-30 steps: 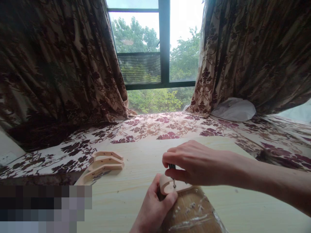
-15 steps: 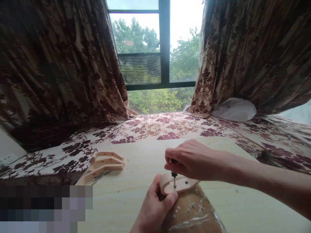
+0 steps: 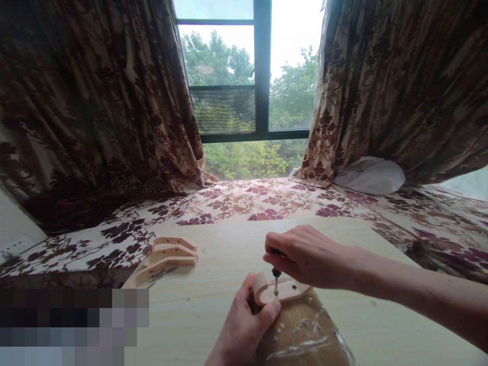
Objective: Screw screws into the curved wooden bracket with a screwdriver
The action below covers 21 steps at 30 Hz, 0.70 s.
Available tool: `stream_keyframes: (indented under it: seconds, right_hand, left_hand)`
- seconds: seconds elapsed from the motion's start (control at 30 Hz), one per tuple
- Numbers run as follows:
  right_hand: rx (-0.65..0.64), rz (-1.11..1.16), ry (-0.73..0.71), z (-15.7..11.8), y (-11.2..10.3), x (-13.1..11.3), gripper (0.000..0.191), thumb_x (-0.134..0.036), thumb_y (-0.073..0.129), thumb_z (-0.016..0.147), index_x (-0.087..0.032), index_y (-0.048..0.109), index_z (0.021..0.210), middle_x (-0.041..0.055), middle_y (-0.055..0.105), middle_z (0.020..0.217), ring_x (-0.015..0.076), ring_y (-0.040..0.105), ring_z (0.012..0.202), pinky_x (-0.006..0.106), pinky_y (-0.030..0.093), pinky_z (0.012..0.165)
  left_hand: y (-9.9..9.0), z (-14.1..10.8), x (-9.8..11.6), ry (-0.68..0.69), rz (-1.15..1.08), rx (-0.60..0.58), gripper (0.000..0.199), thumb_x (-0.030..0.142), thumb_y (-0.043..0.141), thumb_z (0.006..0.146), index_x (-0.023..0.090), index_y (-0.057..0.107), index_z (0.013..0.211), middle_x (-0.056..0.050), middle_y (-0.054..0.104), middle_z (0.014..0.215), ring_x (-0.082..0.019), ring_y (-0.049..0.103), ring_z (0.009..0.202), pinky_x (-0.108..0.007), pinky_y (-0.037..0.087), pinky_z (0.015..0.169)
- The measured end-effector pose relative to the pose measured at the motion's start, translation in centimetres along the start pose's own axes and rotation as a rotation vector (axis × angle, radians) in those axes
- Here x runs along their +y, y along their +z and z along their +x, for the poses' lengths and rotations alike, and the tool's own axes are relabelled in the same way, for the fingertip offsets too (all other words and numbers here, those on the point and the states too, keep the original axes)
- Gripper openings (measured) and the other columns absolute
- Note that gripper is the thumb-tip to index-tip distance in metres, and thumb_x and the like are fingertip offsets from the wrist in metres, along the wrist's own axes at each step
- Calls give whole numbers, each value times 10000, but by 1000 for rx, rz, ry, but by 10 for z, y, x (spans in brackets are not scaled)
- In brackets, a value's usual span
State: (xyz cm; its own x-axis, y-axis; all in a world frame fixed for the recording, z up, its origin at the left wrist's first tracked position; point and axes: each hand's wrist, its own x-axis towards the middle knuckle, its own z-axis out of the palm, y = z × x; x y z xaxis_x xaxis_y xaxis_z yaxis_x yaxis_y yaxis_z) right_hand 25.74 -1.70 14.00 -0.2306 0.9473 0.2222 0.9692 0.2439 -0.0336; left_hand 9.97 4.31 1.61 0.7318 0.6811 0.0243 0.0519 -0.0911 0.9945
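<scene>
My right hand (image 3: 293,254) is wrapped round the dark handle of a screwdriver (image 3: 276,283), which stands upright with its tip at a hole in a pale wooden piece (image 3: 284,293). My left hand (image 3: 249,315) grips the rounded near end of that wooden piece, thumb on its front edge. The piece has a curved end and a second dark hole farther right. It rests on a brown block wrapped in clear plastic (image 3: 301,330). Small silvery bits, perhaps screws, lie on the block's top.
Several similar wooden pieces (image 3: 173,251) with holes lie at the left of the pale wooden board (image 3: 183,310), with small metal items (image 3: 163,273) beside them. Behind are a flower-patterned cloth (image 3: 236,201), a white plastic bag (image 3: 369,175), curtains (image 3: 152,101) and a window.
The whole view has shifted slightly, so things sit a little lower and farther right. My right hand has turned slightly on the screwdriver; the left hand keeps its grip.
</scene>
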Motion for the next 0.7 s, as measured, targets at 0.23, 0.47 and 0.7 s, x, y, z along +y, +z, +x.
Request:
stream_keyframes:
  seconds: [0.23, 0.47, 0.7]
  right_hand:
    - [-11, -24, -264, -3, -14, 3, 239, -280, 444, 927, -178, 552, 740, 9, 595, 729, 97, 423, 604, 258, 242, 534]
    - [7, -81, -172, -2, -2, 7, 271, -257, 394, 944, -159, 545, 741, 23, 574, 674, 102, 369, 553, 275, 232, 528]
    - [-63, -113, -25, -1, -14, 2, 278, -299, 426, 932, -157, 574, 745, 34, 610, 654, 102, 414, 527, 281, 200, 508]
  left_hand:
    - [1, 1, 1, 22, -3, -6, 174, 269, 567, 714, 214, 410, 761, 73, 375, 677, -102, 326, 644, -199, 326, 586]
    - [1, 0, 3, -6, -3, -9, 183, 274, 572, 719, 215, 405, 768, 72, 379, 670, -104, 336, 642, -196, 326, 579]
    - [1, -1, 5, -3, 3, -12, 189, 307, 569, 732, 215, 410, 779, 71, 381, 673, -105, 340, 638, -198, 328, 574]
